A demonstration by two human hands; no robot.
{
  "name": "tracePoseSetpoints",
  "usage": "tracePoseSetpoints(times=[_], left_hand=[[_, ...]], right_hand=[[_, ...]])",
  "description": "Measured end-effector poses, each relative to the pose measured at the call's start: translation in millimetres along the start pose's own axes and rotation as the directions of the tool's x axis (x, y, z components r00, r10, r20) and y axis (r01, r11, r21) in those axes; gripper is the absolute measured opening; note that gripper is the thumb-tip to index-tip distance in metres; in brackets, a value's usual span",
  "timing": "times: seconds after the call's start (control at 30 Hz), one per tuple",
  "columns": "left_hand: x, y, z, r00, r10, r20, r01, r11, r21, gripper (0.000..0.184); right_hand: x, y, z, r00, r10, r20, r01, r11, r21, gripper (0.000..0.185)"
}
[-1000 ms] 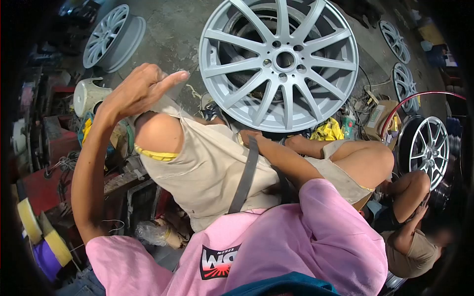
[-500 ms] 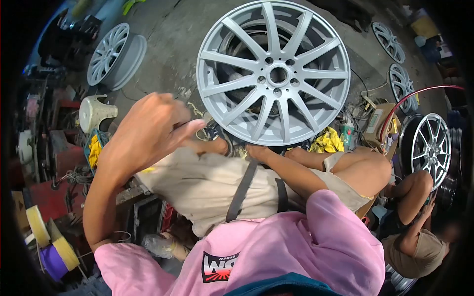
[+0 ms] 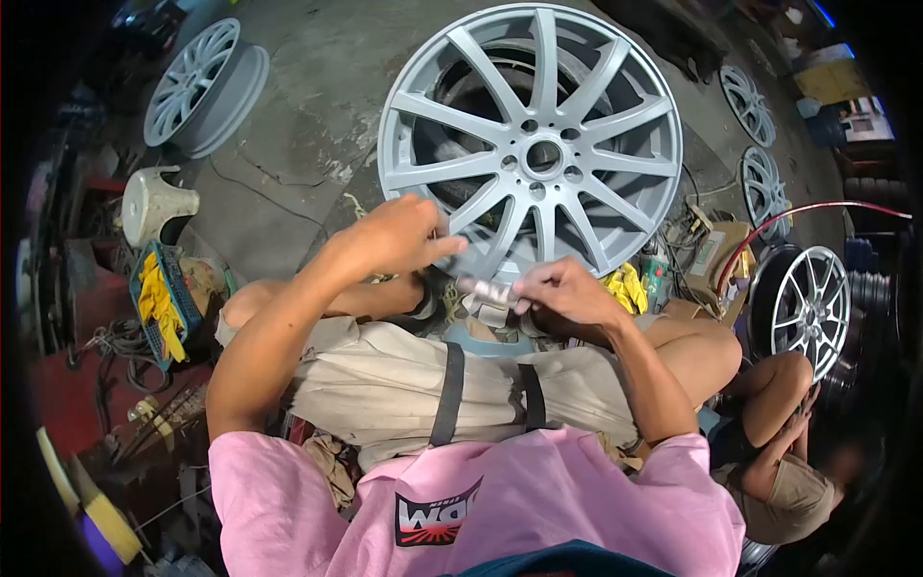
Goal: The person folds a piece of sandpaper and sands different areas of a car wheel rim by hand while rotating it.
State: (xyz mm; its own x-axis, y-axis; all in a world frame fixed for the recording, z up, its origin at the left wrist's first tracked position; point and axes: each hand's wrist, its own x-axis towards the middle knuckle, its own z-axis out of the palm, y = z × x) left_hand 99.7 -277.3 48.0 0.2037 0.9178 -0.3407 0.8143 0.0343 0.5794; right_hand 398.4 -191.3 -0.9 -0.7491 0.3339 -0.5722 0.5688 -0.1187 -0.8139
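In front of me a silver multi-spoke car wheel rim (image 3: 544,87) lies face up, filling the top middle. My right hand (image 3: 567,293) is below its lower edge and pinches a small pale, roughly tube-shaped thing (image 3: 490,291), smeared by motion. My left hand (image 3: 399,236) hovers over the rim's lower left edge, its fingers curled and the thumb sticking out toward the right. Whatever those fingers hold, if anything, is hidden. A gap separates the two hands.
Another silver rim (image 3: 197,87) stands at upper left, near a white stool (image 3: 159,202). A teal basket (image 3: 162,300) holds yellow cloth. At right are a cardboard box (image 3: 716,252), a red hose (image 3: 817,208), more rims (image 3: 812,313) and a seated person (image 3: 784,481).
My left hand has come down and right, closer to the rim's lower edge. My right hand has risen from beneath the rim's edge and now shows the pale thing. My view has shifted slightly.
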Motion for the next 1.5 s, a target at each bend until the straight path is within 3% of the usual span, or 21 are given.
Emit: tracePoseSetpoints(times=[0.03,0.1,0.17,0.23,0.27,0.37,0.43,0.5,0.53,0.57,0.63,0.7,0.77,0.93,1.0,1.03,1.1,1.13,1.37,1.43,1.5], left_hand=[[4,-1,-3,1.000,-0.008,-0.005,0.008,1.000,-0.002,0.049],[12,5,-5,0.980,-0.196,0.040,0.199,0.927,-0.319,0.058],[16,11,-4,0.960,-0.256,0.114,0.280,0.867,-0.413,0.065],[21,10,5,0.941,-0.182,0.285,0.327,0.706,-0.629,0.059],[24,8,12,0.968,-0.130,0.217,0.248,0.648,-0.720,0.043],[32,3,15,0.993,-0.081,0.083,0.115,0.592,-0.798,0.032],[33,9,10,0.995,-0.086,0.058,0.099,0.621,-0.778,0.028],[33,16,9,0.997,-0.071,-0.008,0.039,0.640,-0.768,0.026],[30,26,5,0.999,-0.047,-0.011,0.023,0.678,-0.735,0.026],[31,30,8,0.999,-0.034,-0.005,0.020,0.681,-0.732,0.026],[32,34,13,1.000,-0.009,0.026,0.026,0.668,-0.744,0.027],[31,35,13,0.999,0.004,0.047,0.032,0.667,-0.745,0.030],[29,34,12,0.997,0.045,0.055,0.016,0.601,-0.799,0.032],[27,37,8,0.992,0.075,0.098,0.048,0.493,-0.869,0.034],[28,35,7,0.990,0.073,0.118,0.069,0.475,-0.877,0.034],[28,34,6,0.984,0.038,0.173,0.135,0.467,-0.874,0.034],[29,32,8,0.974,0.000,0.229,0.204,0.454,-0.867,0.035],[30,30,11,0.979,0.009,0.201,0.171,0.490,-0.855,0.034],[28,43,11,0.998,-0.007,0.068,0.059,0.590,-0.805,0.025],[27,45,12,0.999,-0.005,0.031,0.028,0.623,-0.782,0.024],[26,48,15,1.000,-0.001,-0.003,-0.002,0.654,-0.756,0.023]], right_hand=[[0,-7,-2,1.000,-0.002,0.009,0.002,1.000,-0.004,0.023],[-3,-13,1,0.950,-0.216,-0.226,0.228,0.973,0.025,0.023],[-3,-18,3,0.920,-0.301,-0.251,0.302,0.953,-0.035,0.019],[-4,-20,12,0.728,-0.592,-0.345,0.459,0.796,-0.395,0.014],[-5,-18,16,0.676,-0.649,-0.349,0.464,0.743,-0.483,0.011],[-10,-16,20,0.576,-0.717,-0.392,0.507,0.689,-0.518,0.011],[-13,-15,12,0.566,-0.697,-0.441,0.465,0.711,-0.527,0.012],[-13,-17,5,0.561,-0.533,-0.633,0.439,0.840,-0.318,0.016],[-9,-10,5,0.629,-0.407,-0.662,0.496,0.866,-0.061,0.021],[-9,-5,4,0.621,-0.402,-0.673,0.494,0.867,-0.062,0.021],[-10,2,0,0.856,-0.242,-0.457,0.441,0.802,0.402,0.028],[-13,0,-2,0.860,-0.249,-0.446,0.401,0.870,0.287,0.032],[-18,-9,-3,0.878,-0.240,-0.414,0.423,0.795,0.436,0.031],[-18,-6,-7,0.844,-0.285,-0.455,0.487,0.763,0.425,0.027],[-18,-4,-10,0.798,-0.410,-0.441,0.527,0.830,0.183,0.023],[-20,-7,-10,0.801,-0.411,-0.436,0.526,0.830,0.183,0.023],[-26,-17,-11,0.672,-0.611,-0.417,0.565,0.788,-0.244,0.024],[-24,-15,-9,0.641,-0.634,-0.432,0.583,0.769,-0.263,0.026],[-24,-15,-7,0.682,-0.579,-0.447,0.565,0.805,-0.181,0.022],[-27,-20,-2,0.836,-0.338,-0.432,0.486,0.820,0.301,0.022],[-27,-23,0,0.847,-0.302,-0.438,0.444,0.855,0.269,0.024]])
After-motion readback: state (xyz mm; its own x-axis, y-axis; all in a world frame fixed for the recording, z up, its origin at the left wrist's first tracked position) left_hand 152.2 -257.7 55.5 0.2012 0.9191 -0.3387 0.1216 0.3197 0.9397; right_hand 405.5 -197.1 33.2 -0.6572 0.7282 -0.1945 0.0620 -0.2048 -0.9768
